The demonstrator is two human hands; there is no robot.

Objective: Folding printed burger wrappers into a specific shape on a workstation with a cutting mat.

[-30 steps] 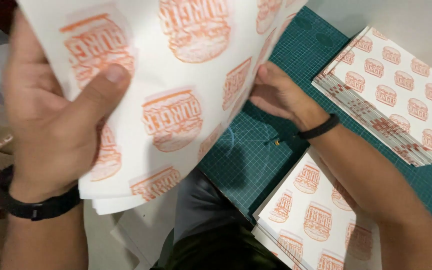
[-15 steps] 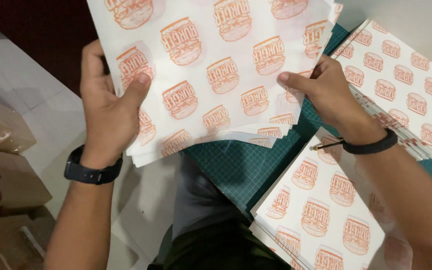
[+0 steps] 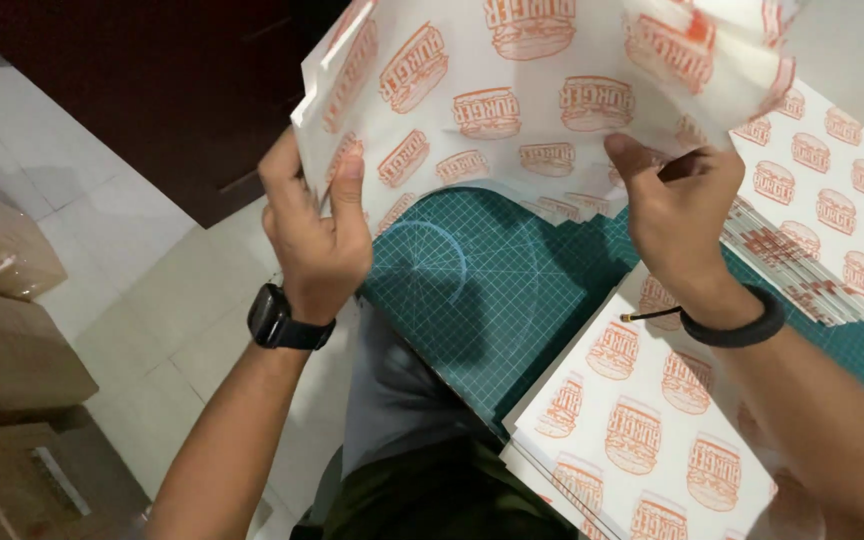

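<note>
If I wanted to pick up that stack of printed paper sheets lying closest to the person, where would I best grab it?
Probably at the left corner of the near stack of printed sheets, coming in from the green cutting mat side. There the edges lie bare and fanned, so fingers could slide underneath. The right forearm covers the stack's far side, and both the left hand and the right hand are gripping a raised bundle of sheets.

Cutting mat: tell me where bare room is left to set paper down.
The green cutting mat is bare under the lifted sheets, between both hands. Crowded on the right: a near stack and a far fanned stack cover it.
</note>
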